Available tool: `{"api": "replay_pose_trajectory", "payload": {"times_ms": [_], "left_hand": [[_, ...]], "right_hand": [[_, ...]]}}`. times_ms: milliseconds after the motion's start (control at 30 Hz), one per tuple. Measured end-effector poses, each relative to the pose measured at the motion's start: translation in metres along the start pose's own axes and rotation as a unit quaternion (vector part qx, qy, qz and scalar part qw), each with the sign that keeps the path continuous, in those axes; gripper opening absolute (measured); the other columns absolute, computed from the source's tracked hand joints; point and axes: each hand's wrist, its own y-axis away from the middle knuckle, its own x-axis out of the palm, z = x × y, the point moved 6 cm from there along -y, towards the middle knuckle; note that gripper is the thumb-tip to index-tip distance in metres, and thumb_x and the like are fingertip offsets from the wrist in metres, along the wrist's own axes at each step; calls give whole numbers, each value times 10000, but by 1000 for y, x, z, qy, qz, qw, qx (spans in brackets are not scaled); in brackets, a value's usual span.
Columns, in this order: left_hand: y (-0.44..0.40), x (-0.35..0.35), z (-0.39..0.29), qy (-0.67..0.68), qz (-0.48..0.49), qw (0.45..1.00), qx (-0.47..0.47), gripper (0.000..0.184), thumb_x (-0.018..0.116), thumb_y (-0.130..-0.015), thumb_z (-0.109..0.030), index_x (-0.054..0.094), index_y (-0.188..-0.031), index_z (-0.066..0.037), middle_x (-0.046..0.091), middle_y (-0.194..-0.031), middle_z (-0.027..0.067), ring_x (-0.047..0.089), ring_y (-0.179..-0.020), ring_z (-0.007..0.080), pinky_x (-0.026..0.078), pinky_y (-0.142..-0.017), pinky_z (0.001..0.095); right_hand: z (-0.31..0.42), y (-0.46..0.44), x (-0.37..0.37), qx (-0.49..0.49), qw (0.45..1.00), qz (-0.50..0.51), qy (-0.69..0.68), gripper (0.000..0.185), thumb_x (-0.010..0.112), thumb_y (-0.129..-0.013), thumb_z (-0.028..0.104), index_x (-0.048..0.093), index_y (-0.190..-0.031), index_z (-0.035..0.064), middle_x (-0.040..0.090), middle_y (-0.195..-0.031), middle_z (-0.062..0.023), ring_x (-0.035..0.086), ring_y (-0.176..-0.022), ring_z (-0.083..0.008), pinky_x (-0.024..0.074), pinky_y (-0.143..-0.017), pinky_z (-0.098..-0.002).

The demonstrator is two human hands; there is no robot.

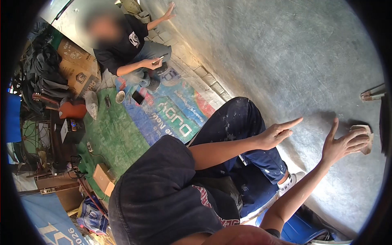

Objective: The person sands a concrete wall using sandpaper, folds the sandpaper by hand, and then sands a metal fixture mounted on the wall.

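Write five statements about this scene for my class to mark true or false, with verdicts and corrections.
1. The right hand is on a tan pad at the grey wall. True.
2. The left hand is balled into a full fist. False: its index finger is extended.
3. The phone lies on the printed banner. True.
4. The other person rests both hands on the knees. False: one hand reaches out to the wall.
5. The navy trousers bear pale spots. True.

- Circular fisheye view, black corners, edges bowed
- Grey wall (261,53): pale glare low down, soft shadow beside right hand (342,143)
- Co-worker's head (104,28): heavily blurred
- Dark cloth heap (43,75): dim, detail lost
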Motion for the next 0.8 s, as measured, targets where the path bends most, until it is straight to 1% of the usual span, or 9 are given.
{"api": "replay_pose_trajectory", "payload": {"times_ms": [133, 200, 333, 433, 533, 633, 733, 767, 800], "left_hand": [[-5, 1, 14, -1, -25, 998, 52, 548, 474, -991, -107, 272, -1500, -94, 290, -639, -68, 250, -578, 33, 294, -526, 201], [-3, -1, 9, 33, -3, 998, -54, 653, 514, -950, -47, 206, -1522, -116, 302, -632, -66, 257, -568, 30, 299, -532, 191], [-2, -3, 3, 75, -58, 995, -4, 724, 518, -937, -28, 123, -1535, -126, 325, -619, -71, 295, -558, 19, 322, -539, 187], [3, -5, 6, 101, -91, 991, -8, 788, 536, -907, -2, 80, -1537, -130, 314, -619, -76, 294, -550, 16, 327, -538, 187], [1, -9, 9, 124, -86, 988, -19, 726, 568, -903, -23, 197, -1519, -118, 341, -618, -76, 312, -552, 11, 323, -526, 192], [-1, -1, 18, 17, 21, 994, -109, 549, 587, -920, -69, 400, -1435, -83, 407, -606, -70, 338, -524, 6, 303, -475, 218], [0, 5, 7, 57, -17, 997, -56, 569, 576, -926, -65, 364, -1454, -85, 375, -592, -82, 318, -502, 11, 286, -461, 231], [0, 5, 8, 74, -9, 996, -55, 689, 549, -922, -30, 203, -1513, -101, 365, -604, -73, 324, -529, 17, 304, -499, 229], [1, 7, 11, 75, -12, 996, -56, 689, 549, -922, -30, 203, -1513, -101, 365, -604, -73, 324, -529, 17, 304, -499, 229]], "right_hand": [[10, -9, 0, 17, 999, -31, 3, 947, 455, -871, 688, 101, -1524, 100, 45, -1537, -302, 69, -1429, -455, 200, -1087, -641], [29, -3, 3, -51, 998, -31, 2, 937, 443, -877, 684, 97, -1525, 104, 70, -1546, -274, 95, -1434, -429, 191, -1109, -613], [34, 30, 27, -72, 996, 54, 9, 884, 439, -887, 670, 147, -1526, 133, 98, -1557, -238, 118, -1438, -403, 188, -1132, -569], [25, 13, 16, -40, 999, -3, -18, 875, 462, -889, 652, 167, -1522, 124, 113, -1549, -256, 120, -1433, -424, 198, -1111, -602], [18, -19, -1, -4, 998, -63, -20, 865, 485, -894, 632, 180, -1518, 116, 126, -1536, -283, 143, -1420, -454, 217, -1078, -645], [32, -35, -5, -33, 996, -76, -21, 864, 503, -891, 622, 194, -1514, 110, 153, -1521, -304, 173, -1405, -477, 239, -1050, -669], [41, -14, 6, -67, 994, -78, -19, 857, 503, -886, 630, 229, -1505, 105, 184, -1509, -312, 188, -1399, -482, 248, -1054, -657], [42, -1, 15, -72, 996, -44, -14, 848, 497, -888, 633, 242, -1501, 104, 189, -1503, -320, 193, -1397, -483, 248, -1058, -653], [40, 11, 22, -76, 997, -10, -9, 840, 491, -889, 635, 256, -1496, 104, 194, -1497, -329, 198, -1396, -483, 249, -1061, -649]]}}
